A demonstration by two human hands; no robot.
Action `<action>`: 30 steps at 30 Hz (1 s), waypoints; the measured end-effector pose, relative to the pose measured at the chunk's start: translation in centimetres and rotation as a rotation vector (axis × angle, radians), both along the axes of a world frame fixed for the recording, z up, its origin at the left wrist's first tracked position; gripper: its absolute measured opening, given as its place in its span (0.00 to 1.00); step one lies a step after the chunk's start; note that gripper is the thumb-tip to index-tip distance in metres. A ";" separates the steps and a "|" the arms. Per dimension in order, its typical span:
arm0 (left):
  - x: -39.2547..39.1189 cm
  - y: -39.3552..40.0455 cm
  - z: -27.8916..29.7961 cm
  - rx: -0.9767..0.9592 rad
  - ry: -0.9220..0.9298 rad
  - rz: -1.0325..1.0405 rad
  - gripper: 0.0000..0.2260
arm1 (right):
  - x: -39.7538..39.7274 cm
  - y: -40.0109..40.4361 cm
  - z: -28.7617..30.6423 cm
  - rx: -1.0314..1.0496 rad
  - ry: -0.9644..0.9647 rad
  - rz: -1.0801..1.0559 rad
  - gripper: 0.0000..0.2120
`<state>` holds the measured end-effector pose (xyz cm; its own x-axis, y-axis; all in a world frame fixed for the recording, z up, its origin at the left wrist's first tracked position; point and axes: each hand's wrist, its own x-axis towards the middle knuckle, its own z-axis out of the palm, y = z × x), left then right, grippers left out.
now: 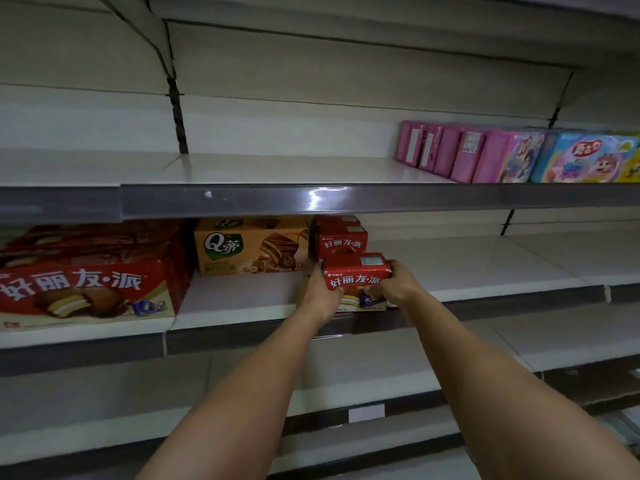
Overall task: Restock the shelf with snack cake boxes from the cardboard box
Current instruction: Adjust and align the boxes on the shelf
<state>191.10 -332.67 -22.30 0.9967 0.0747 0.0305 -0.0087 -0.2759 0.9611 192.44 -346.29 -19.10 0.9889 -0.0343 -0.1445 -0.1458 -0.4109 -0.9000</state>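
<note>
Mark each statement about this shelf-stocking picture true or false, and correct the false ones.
1. Both hands hold one small red snack cake box. True: the left hand and right hand grip its sides.
2. The orange Q box stands on the top shelf. False: it is on the middle shelf, left of the small red boxes.
3. Pink boxes stand on the shelf above. True.
4. The large red box is right of the hands. False: it is far left.
5. The held box stands in front of another red box. True.
</note>
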 end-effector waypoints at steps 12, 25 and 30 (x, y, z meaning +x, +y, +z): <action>4.4 -0.9 -1.9 0.355 -0.033 0.243 0.20 | 6.5 -1.0 -2.5 0.056 -0.019 0.133 0.24; 8.9 0.8 -3.4 0.484 -0.028 0.173 0.32 | 10.3 -1.0 -4.0 -0.118 -0.145 0.137 0.22; 9.9 1.2 -3.6 0.470 -0.039 0.146 0.29 | 11.2 -0.4 -4.1 -0.124 -0.159 0.169 0.18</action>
